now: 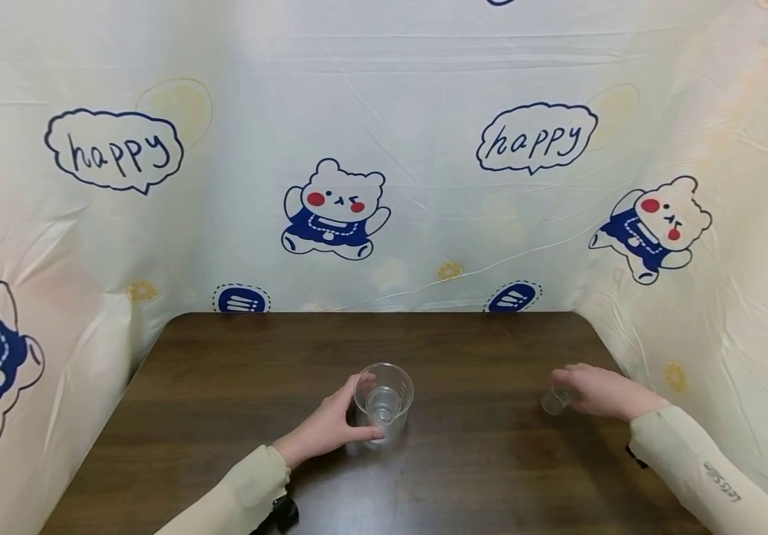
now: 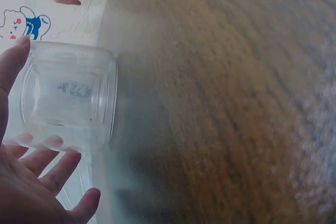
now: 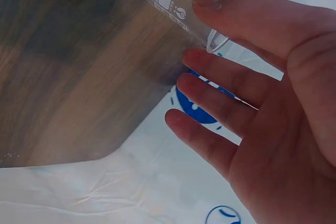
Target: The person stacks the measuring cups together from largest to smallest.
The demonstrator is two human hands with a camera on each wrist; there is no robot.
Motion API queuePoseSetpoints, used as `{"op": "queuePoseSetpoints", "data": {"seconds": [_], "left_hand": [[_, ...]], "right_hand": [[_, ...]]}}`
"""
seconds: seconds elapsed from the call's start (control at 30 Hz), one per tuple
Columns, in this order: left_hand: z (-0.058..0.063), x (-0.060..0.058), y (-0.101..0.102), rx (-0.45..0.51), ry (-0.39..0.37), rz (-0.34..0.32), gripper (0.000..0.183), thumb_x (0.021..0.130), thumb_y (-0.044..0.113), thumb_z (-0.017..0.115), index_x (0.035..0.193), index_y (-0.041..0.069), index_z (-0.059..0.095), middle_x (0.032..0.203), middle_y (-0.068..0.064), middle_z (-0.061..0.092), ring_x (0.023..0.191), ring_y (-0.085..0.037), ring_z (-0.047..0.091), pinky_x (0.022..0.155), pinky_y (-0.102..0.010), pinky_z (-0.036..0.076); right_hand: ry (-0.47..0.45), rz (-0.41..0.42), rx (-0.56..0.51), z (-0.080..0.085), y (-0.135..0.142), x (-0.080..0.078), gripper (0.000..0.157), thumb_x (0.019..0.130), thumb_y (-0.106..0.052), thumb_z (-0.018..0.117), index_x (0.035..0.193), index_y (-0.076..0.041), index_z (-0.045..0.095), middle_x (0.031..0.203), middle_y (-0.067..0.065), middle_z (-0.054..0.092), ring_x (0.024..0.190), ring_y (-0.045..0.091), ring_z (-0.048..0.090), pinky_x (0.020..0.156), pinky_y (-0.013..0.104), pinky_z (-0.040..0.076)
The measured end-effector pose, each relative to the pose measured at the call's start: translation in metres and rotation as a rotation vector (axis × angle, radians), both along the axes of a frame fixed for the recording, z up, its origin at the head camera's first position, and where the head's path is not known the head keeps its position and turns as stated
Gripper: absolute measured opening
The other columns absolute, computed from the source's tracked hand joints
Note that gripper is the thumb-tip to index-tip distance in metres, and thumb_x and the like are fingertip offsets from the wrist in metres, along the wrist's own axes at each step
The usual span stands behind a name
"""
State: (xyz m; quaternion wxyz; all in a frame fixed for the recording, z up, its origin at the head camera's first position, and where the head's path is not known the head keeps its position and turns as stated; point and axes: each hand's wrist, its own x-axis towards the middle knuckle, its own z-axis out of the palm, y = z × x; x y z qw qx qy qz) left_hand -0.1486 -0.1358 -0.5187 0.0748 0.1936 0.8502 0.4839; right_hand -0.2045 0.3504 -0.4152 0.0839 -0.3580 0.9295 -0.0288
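Observation:
A large clear glass beaker point(image 1: 400, 416) stands on the brown table, with a smaller glass beaker point(image 1: 384, 403) nested inside it. My left hand point(image 1: 330, 423) grips the large one from its left side, thumb at the front and fingers round the back. Toward the table's right edge, my right hand point(image 1: 594, 390) pinches a small clear beaker point(image 1: 554, 402) by its rim from above. White printed markings show on this small beaker point(image 3: 173, 3) in the right wrist view, where the thumb lies across its upper part and the other fingers spread below.
The dark wooden table point(image 1: 477, 475) ends at a patterned curtain point(image 1: 430, 148) behind and at both sides. Bare tabletop lies between the two hands. A black strap point(image 1: 285, 513) shows at the left sleeve.

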Motion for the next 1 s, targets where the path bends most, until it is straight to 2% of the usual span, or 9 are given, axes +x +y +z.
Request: {"op": "queuePoseSetpoints", "data": {"seconds": [0.4,0.67,1.0], "left_hand": [[0.002,0.002,-0.001,-0.007,-0.007,0.000,0.096,0.082,0.042,0.090,0.157,0.014,0.036,0.157,-0.003,0.049,0.143,-0.027,0.047,0.115,-0.057,0.035],[0.002,0.001,-0.001,-0.016,0.012,-0.002,0.091,0.083,0.038,0.090,0.154,0.016,0.039,0.154,-0.001,0.050,0.141,-0.025,0.048,0.114,-0.055,0.037],[0.002,0.002,-0.001,-0.023,0.017,0.002,0.089,0.083,0.041,0.089,0.153,0.018,0.040,0.153,0.001,0.051,0.139,-0.023,0.050,0.113,-0.054,0.039]], "right_hand": [[0.034,0.056,-0.006,0.009,-0.022,0.004,0.032,0.079,-0.003,0.086,0.105,-0.012,0.070,0.093,-0.002,0.067,0.084,0.021,0.064,0.074,0.040,0.057],[0.017,0.022,0.027,0.019,-0.031,-0.001,0.038,0.079,-0.001,0.086,0.113,-0.009,0.071,0.103,0.006,0.071,0.093,0.029,0.067,0.078,0.047,0.058],[0.067,0.076,0.037,0.021,-0.048,-0.003,0.039,0.078,0.000,0.085,0.113,-0.009,0.071,0.101,0.003,0.069,0.091,0.027,0.067,0.078,0.044,0.057]]}}
